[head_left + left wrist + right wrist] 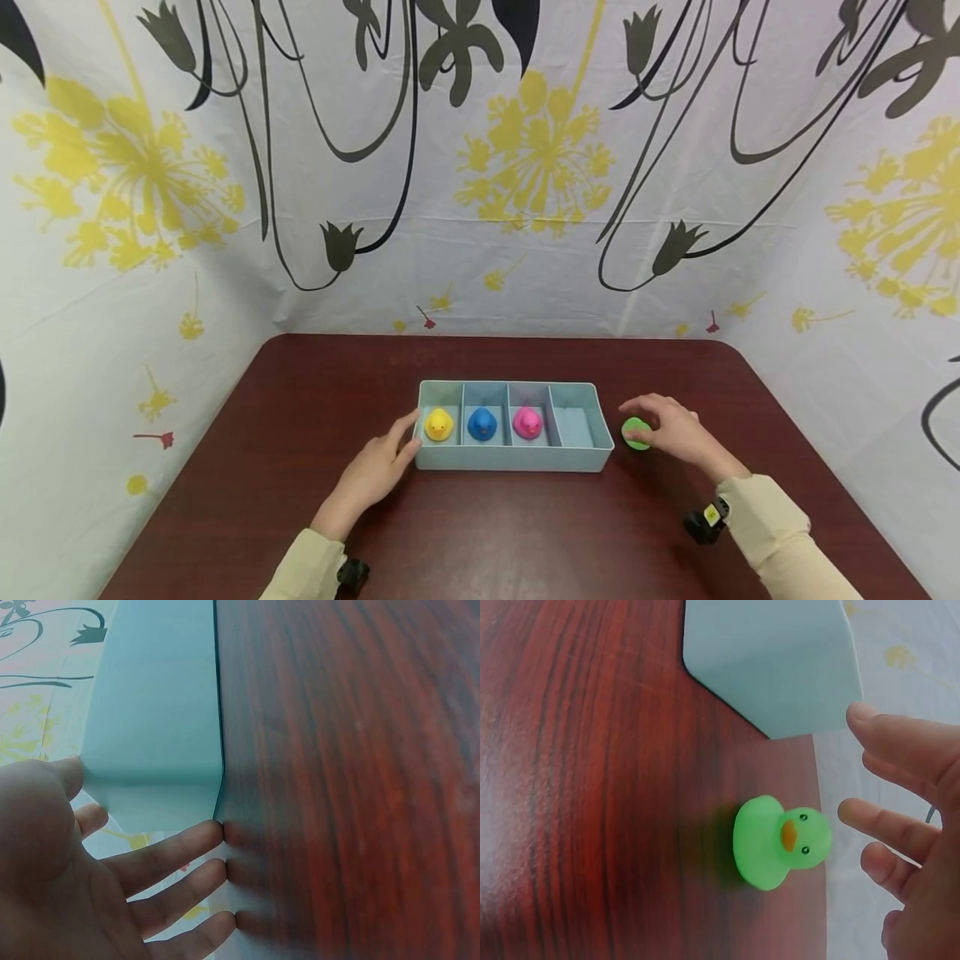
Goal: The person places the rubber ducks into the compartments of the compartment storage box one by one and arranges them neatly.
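A pale blue tray (517,458) with compartments stands on the table. From left to right it holds a yellow rubber duck (438,424), a blue rubber duck (482,424) and a pink rubber duck (527,422); the rightmost compartment has nothing in it. My left hand (375,467) is at the tray's left end, its thumb and fingers spread around the corner. Beside the tray's right end a green rubber duck (761,844) sits upright on the table. Over it hovers my right hand (671,427), fingers apart and loosely bent; the right wrist view shows a gap between fingertips and duck.
The dark red-brown wooden table (480,533) has rounded far corners. White cloth (480,283) with yellow and dark plant prints hangs behind it and along both sides. Each forearm wears a cream sleeve, with a small black device at the wrist.
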{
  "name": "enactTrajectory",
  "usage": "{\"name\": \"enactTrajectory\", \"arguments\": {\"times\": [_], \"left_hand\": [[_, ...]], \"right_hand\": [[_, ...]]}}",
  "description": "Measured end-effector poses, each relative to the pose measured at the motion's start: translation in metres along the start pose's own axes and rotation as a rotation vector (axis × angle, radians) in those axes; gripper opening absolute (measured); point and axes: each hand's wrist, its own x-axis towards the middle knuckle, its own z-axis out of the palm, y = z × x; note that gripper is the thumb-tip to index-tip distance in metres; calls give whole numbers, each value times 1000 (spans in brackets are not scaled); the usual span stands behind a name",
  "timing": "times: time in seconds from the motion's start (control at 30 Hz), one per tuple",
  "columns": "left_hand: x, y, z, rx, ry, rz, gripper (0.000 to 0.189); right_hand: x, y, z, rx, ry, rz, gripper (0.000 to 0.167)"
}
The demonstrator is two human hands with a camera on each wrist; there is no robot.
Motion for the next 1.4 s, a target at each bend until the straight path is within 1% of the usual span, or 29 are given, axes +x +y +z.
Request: {"name": "enactTrajectory", "arguments": {"times": [0.13,0.4,0.67,0.93,1.2,1.4], "left_hand": [[0,0,0,-1,-1,9,55],[0,1,0,-3,-5,-5,55],[-1,1,0,-2,-3,-5,55],[0,1,0,1,-6,-1,55],[1,-1,1,2,-10,-4,55],[2,0,2,5,-13,-23,55]], "right_hand": [[-2,7,2,3,-11,3,42],[-4,12,9,8,-22,20,45],[-6,12,17,3,2,23,42],[-7,17,22,1,14,40,40],[-9,23,25,-18,65,-1,36],[-7,25,25,-16,83,3,35]]}}
